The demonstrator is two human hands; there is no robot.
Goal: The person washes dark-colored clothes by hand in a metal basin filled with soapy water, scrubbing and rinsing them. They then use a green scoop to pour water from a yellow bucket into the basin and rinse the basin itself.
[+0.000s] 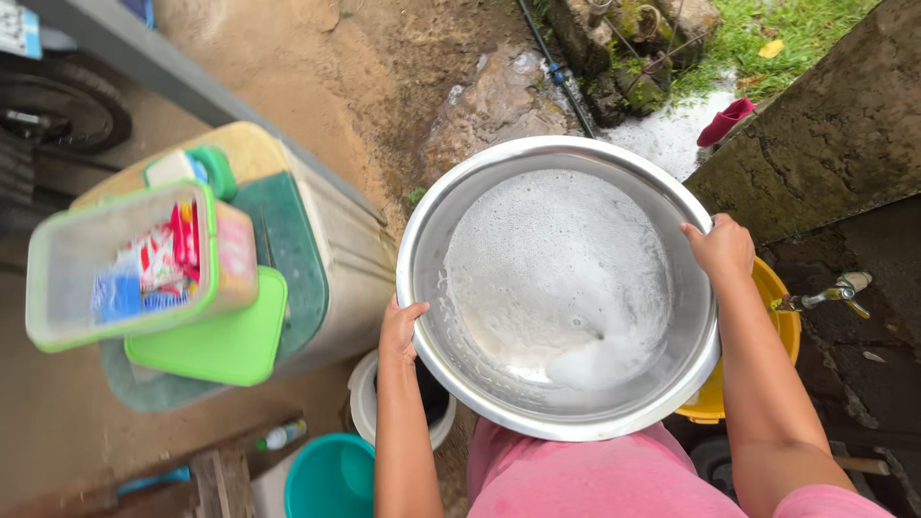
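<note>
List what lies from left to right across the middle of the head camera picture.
Clear box with green rim → green lid → left hand → steel basin of soapy water → right hand → yellow bucket → tap.

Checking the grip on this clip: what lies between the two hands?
In the head view, the steel basin with foamy water spans the whole stretch; the left hand and right hand grip opposite rims.
</note>
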